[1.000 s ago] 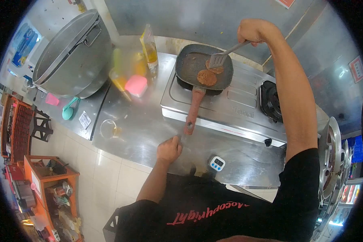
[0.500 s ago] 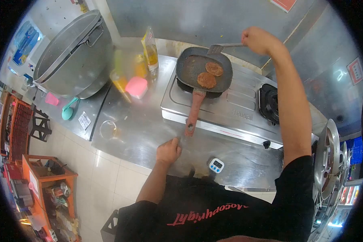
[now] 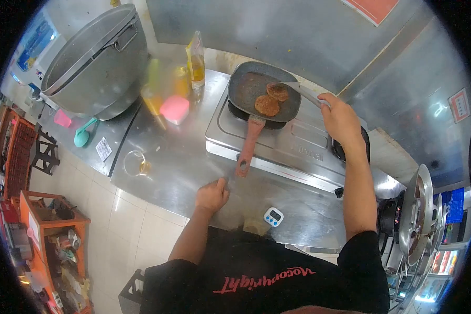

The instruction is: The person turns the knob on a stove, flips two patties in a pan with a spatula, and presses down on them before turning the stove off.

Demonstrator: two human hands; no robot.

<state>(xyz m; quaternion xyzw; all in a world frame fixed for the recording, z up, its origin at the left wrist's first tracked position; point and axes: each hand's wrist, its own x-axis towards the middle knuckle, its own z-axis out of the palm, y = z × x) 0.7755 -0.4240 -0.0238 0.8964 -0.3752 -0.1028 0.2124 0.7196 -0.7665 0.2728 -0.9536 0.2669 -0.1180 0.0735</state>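
Note:
Two brown patties point(image 3: 267, 105) lie in a dark square pan point(image 3: 243, 83) on the left burner of a silver gas stove point(image 3: 293, 148). My right hand point(image 3: 341, 119) is closed around the handle of a metal spatula point(image 3: 310, 96), whose blade reaches over the pan's right side at the upper patty, which looks tilted. The pan's reddish-brown handle point(image 3: 249, 146) points toward me. My left hand point(image 3: 212, 195) is closed near the counter's front edge, below the end of the handle and apart from it; whether anything is inside it is hidden.
A large metal pot point(image 3: 102, 68) stands at the left. Near it are an oil pouch point(image 3: 196, 65), a pink container point(image 3: 175, 109), a turquoise spoon point(image 3: 82, 137) and a clear round item point(image 3: 135, 163). A white timer point(image 3: 273, 216) lies near my body. Metal lids point(image 3: 416, 214) stand at the right.
My right hand has come down and closer to the stove, and the spatula now slants over the pan at the upper patty, which has tilted. My left hand remains closed near the edge.

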